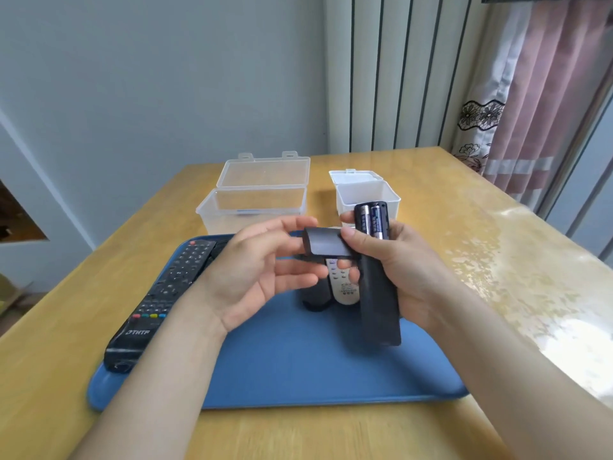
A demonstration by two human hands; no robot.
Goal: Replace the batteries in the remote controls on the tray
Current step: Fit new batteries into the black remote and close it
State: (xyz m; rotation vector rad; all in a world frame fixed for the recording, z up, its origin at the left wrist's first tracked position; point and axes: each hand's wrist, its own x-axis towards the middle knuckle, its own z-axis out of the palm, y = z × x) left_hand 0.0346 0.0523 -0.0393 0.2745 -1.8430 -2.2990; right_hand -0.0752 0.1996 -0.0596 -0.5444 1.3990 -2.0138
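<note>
Over the near blue tray, the right hand grips a black remote with two batteries in its open bay, the left hand pinches the loose cover beside it, and two open boxes stand farther back.

This looks like a room in a home, with pink curtains edged in floral lace, plain pale walls meeting in a corner, and a varnished wooden tabletop carrying a household TV remote.

Table: tray, clear box, white box
</note>
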